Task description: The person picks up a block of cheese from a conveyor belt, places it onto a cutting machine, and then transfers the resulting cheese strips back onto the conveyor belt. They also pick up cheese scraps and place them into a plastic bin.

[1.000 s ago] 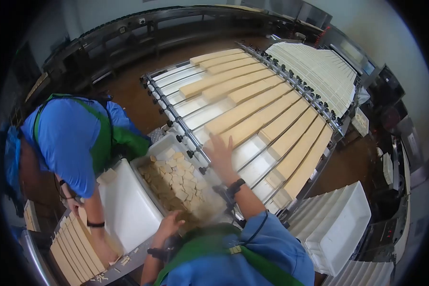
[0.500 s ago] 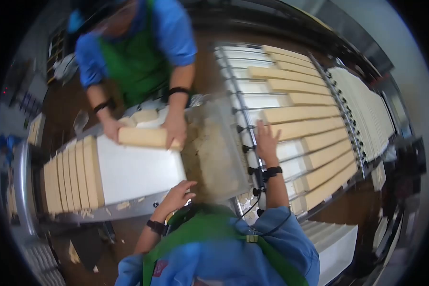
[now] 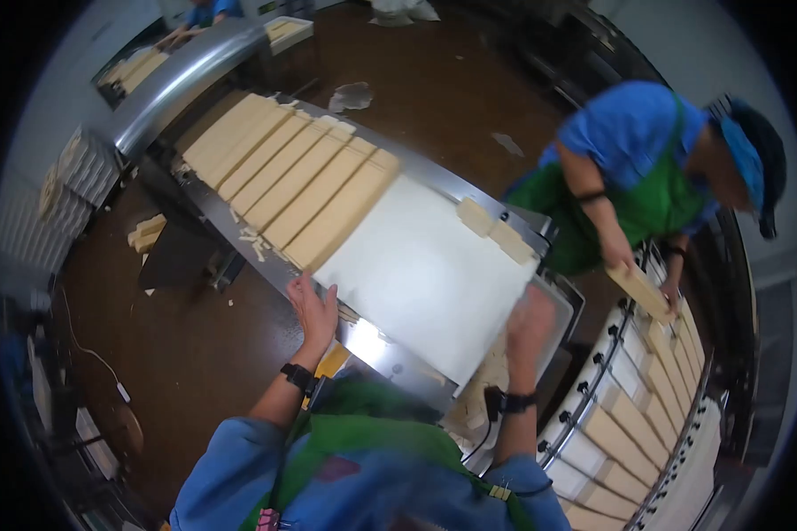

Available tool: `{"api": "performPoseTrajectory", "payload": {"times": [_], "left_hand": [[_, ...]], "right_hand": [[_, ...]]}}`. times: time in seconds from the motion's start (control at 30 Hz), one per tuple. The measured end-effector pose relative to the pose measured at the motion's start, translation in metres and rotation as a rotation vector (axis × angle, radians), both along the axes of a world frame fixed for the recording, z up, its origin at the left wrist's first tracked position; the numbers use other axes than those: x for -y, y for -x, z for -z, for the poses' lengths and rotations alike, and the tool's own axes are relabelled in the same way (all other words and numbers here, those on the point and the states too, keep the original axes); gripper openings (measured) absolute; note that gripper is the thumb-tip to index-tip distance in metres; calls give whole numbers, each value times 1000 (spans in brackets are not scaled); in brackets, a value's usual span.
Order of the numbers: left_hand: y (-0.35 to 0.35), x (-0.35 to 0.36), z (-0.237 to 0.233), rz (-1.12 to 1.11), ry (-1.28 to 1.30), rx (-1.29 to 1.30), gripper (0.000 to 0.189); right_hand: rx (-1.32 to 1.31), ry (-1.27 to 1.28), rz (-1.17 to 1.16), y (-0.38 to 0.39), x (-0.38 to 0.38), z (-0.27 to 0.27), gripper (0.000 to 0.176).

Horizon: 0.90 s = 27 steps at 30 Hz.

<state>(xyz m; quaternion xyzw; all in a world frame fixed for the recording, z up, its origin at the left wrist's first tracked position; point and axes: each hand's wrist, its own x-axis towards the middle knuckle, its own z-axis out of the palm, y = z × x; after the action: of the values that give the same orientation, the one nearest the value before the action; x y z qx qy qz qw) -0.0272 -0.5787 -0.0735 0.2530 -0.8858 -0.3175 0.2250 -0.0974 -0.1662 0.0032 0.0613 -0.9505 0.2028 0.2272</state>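
Brown floor (image 3: 221,341) surrounds a conveyor with a white belt (image 3: 416,274). Nearest to the wearer, the left hand (image 3: 315,311) is at the close edge of this belt, thumb and fingers spread apart, just beside the end of the last pale slab (image 3: 345,211) in a row (whether the fingertips touch it, one cannot tell). The right hand (image 3: 531,320), near the belt's right end, is blurred, so the state of its fingers cannot be told. Along the far edge lie two short pieces (image 3: 475,216). Farther right, a co-worker (image 3: 629,133) holds a separate slab (image 3: 638,290) over more slabs (image 3: 624,431). Beyond the row stands a curved steel cover (image 3: 190,81).
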Motion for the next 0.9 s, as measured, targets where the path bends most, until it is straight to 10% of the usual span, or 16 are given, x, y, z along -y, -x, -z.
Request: {"api": "performPoseTrajectory", "payload": {"times": [0.13, 0.37, 0.9], "left_hand": [[45, 34, -3, -50, -44, 55, 86], [82, 65, 7, 24, -96, 219, 85], [95, 51, -5, 35, -23, 298, 84]], "right_hand": [[105, 191, -473, 128, 158, 21, 42], [207, -25, -444, 280, 305, 81, 56], [211, 14, -322, 292, 309, 111, 46]]}}
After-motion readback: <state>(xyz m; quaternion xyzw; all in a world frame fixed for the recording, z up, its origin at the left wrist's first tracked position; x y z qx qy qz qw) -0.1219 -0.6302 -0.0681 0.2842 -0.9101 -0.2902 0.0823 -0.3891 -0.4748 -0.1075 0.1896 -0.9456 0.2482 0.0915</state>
